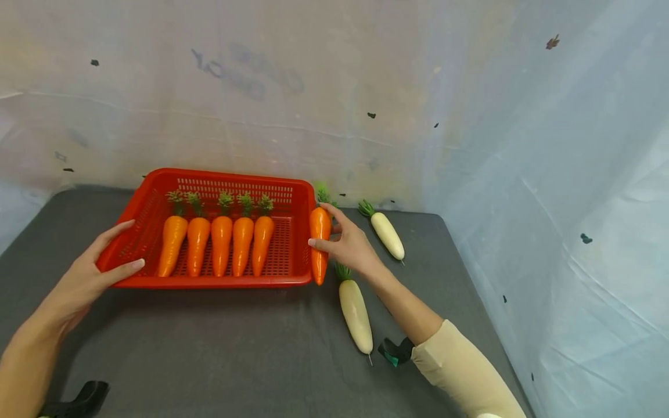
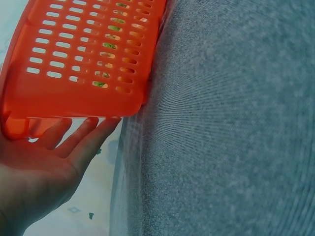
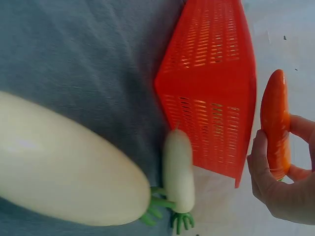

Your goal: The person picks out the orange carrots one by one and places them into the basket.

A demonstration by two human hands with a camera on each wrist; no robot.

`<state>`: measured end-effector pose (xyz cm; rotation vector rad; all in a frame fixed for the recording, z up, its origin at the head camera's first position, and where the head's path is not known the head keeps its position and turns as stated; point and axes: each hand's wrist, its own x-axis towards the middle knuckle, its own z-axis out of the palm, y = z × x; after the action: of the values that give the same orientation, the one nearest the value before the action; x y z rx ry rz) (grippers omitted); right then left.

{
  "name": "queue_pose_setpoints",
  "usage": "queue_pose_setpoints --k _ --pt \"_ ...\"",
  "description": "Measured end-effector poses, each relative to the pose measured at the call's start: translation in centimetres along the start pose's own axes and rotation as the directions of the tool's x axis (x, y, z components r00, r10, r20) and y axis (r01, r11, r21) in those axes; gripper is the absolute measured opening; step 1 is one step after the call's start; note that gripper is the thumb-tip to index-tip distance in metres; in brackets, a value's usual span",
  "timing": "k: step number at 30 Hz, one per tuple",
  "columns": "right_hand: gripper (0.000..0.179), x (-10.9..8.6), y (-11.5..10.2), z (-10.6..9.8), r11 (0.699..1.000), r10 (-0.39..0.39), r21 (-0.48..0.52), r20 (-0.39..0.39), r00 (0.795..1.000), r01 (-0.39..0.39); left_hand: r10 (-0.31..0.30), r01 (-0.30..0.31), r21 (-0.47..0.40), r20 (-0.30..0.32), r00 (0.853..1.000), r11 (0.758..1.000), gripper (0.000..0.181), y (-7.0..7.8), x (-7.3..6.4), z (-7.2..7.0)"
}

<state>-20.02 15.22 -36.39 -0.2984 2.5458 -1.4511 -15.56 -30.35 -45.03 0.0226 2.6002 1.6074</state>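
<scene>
A red plastic basket (image 1: pixel 219 283) with slotted walls holds several orange carrots (image 1: pixel 222 244), side by side in a row with their green tops toward the back. My left hand (image 1: pixel 86 281) grips the basket's left end; in the left wrist view its fingers (image 2: pixel 88 135) reach along under the rim. Between thumb and fingers, my right hand (image 1: pixel 352 244) holds one more carrot (image 1: pixel 320 232) upright at the basket's right end. The right wrist view shows this carrot (image 3: pixel 275 123) raised beside the basket's rim (image 3: pixel 251 98).
Two white radishes lie on the grey cloth-covered table (image 1: pixel 219 348) right of the basket: one nearer radish (image 1: pixel 356 316) below my right wrist, one farther radish (image 1: pixel 388 235) toward the back. Pale plastic sheeting (image 1: pixel 334 87) hangs behind and at the right.
</scene>
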Motion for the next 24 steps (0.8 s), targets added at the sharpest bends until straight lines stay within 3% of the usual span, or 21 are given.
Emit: queue_pose_setpoints --k 12,17,24 --pt "0.082 3.0 -2.3 1.0 0.995 -0.011 -0.095 0.046 0.999 0.016 -0.001 0.001 -0.003 0.019 1.0 1.0 0.08 0.0 0.0 -0.1" --pt "0.086 4.3 -3.0 2.0 0.979 -0.007 -0.2 0.073 0.997 0.021 -0.007 0.007 -0.004 0.016 1.0 1.0 0.081 0.0 0.1 0.0" --pt "0.09 5.7 -3.6 3.9 0.948 -0.02 -0.315 0.094 0.995 0.048 -0.005 0.001 0.092 0.039 0.999 0.996 0.083 0.4 0.3 -0.7"
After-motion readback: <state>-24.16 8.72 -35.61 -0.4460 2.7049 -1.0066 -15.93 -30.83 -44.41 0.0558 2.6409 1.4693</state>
